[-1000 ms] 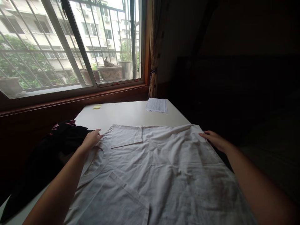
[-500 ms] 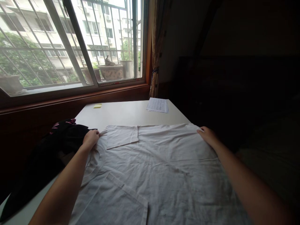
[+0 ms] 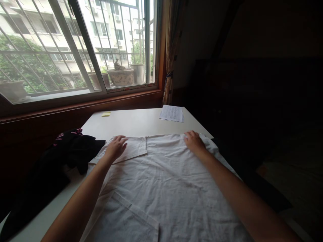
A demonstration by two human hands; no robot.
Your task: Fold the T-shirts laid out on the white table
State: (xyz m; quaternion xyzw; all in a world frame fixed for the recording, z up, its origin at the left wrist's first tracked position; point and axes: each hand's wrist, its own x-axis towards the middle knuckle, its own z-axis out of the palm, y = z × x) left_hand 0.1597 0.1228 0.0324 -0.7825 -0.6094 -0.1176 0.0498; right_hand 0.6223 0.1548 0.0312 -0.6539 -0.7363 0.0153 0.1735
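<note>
A white short-sleeved shirt [image 3: 164, 178] lies spread over the table, wrinkled, with one sleeve [image 3: 136, 145] folded inward at the far edge and the other sleeve [image 3: 126, 218] lying near me. My left hand [image 3: 116, 148] rests over the far sleeve at the left, its fingers apart and holding nothing. On the far right part of the shirt, my right hand [image 3: 194, 143] lies with its fingers stretched forward on the cloth. Its palm side is hidden.
A white table [image 3: 126, 122] carries the shirt. Dark clothing with pink marks [image 3: 73, 148] is heaped at the left edge. Printed sheets [image 3: 172, 113] and yellow sticky notes [image 3: 106, 114] lie at the back. A barred window [image 3: 101, 50] and a curtain [image 3: 170, 67] stand beyond.
Both hands have let go of the shirt's far corners and moved inward onto the cloth. The shirt's right and left edges have drawn in slightly.
</note>
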